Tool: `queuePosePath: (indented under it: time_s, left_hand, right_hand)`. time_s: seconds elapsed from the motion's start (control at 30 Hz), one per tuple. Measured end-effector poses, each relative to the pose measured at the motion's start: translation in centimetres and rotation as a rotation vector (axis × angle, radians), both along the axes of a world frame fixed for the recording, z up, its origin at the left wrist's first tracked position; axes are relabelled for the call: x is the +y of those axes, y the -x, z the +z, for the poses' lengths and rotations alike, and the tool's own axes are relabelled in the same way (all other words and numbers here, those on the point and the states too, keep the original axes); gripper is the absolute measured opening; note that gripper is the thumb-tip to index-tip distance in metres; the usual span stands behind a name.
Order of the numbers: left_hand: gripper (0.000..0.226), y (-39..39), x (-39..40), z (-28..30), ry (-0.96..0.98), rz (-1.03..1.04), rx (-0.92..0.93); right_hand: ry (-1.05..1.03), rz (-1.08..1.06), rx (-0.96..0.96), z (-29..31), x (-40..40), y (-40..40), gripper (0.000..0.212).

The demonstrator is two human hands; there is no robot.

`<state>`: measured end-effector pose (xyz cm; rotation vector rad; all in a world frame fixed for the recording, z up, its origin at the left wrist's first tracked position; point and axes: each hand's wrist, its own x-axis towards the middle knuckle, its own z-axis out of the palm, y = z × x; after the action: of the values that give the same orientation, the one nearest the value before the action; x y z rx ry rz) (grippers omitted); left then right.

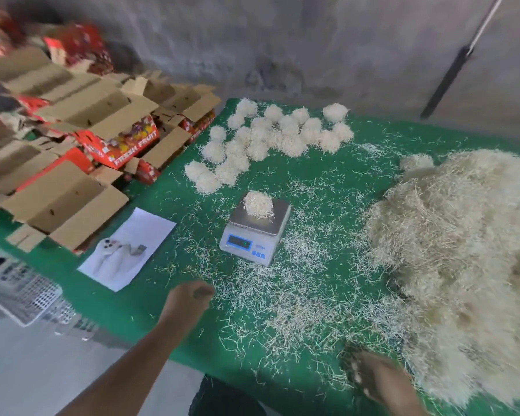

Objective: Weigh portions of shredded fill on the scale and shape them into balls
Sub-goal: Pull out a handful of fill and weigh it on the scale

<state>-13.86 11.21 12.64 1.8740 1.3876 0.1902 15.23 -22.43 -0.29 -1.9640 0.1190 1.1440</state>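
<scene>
1. Left hand [192,298] grip is clenched on nothing; right hand [379,382] is too blurry to tell.
2. Pale shredded-fill wad [258,204] sits on the small white digital scale [254,232], mid green counter [150,298].

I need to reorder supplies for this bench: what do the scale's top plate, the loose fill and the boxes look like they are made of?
The scale's top plate looks like brushed metal: grey with a soft sheen, on a white, probably plastic body. The loose fill seems to be thin pale shreds, paper or wood wool; the picture cannot settle which. The boxes look like brown corrugated cardboard with red printed outsides.
</scene>
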Motion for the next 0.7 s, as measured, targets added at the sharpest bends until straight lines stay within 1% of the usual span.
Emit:
queuePosePath:
  time_s: [0.1,0.2,0.3,0.37,0.5,0.6,0.7]
  left_hand:
    - [0.019,-0.5,-0.4,0.3,-0.019,-0.013,0.04]
    - [0.014,-0.9,-0.9,-0.1,-0.047,-0.079,0.034]
    - [0.017,-2.1,-1.6,-0.5,-0.035,-0.138,0.049]
    - [0.021,-2.9,-2.0,-0.8,-0.025,-0.166,0.058]
    - [0.019,-3.9,-2.4,-0.8,0.005,-0.204,0.083]
    - [0.019,-4.5,-2.3,-1.0,0.01,-0.227,0.08]
    - [0.019,-4.7,-2.0,-0.9,0.044,-0.207,0.068]
  right_hand:
    - [-0.006,0.034,0.036,-0.6,0.2,0.5,0.03]
    - [-0.025,-0.012,0.032,0.0,-0.5,0.9,0.022]
    - [-0.04,-0.088,-0.05,1.3,-1.1,-0.6,0.013]
    - [-0.064,-0.159,-0.099,2.3,-1.3,-1.9,0.013]
    - [-0.1,-0.266,-0.213,3.5,-1.5,-4.7,0.034]
    - [-0.078,-0.237,-0.309,4.4,-1.7,-6.7,0.06]
    - [0.036,-0.168,-0.436,5.0,-1.8,-8.1,0.075]
